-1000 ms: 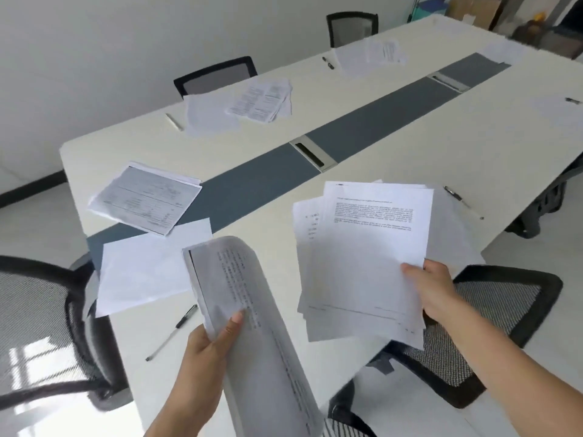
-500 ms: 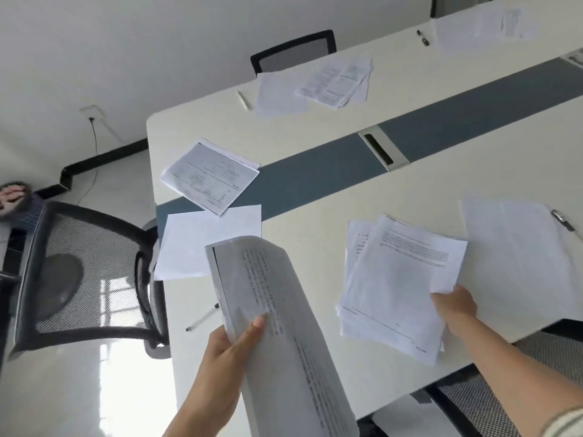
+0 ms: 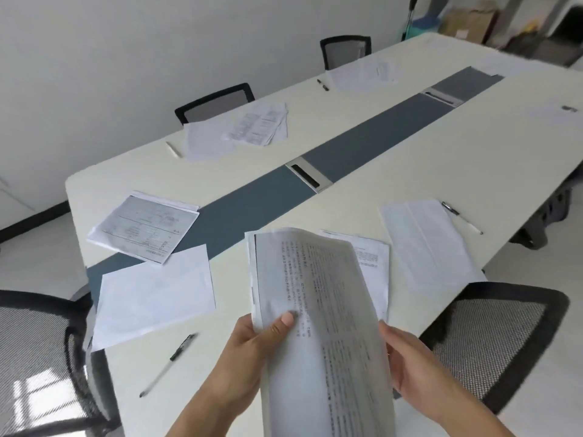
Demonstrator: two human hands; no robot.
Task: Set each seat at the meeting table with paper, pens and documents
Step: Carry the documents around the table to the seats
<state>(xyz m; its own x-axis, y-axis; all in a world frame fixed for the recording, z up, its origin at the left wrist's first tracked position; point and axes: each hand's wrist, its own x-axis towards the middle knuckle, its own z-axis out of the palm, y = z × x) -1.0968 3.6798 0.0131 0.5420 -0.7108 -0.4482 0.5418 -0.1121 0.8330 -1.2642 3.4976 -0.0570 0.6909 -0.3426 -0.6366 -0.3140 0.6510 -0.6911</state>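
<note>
Over the near edge of the table [image 3: 362, 200], the left hand [image 3: 252, 351] pinches a light, floppy document sheaf [image 3: 315, 288], best held at both side edges; the right hand [image 3: 413, 367] touches it, grip hidden.

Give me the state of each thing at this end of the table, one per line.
Sheaf: bent, held off the table.
Left hand: grips the sheaf, thumb on top.
Right hand: at the sheaf's right edge, fingers hidden.
Printed stack: flat, partly hidden by the sheaf.
Blank sheet: flat on the table.
Forms: flat, print side up.
Near pen: lying loose, beside the blank sheet.
</note>
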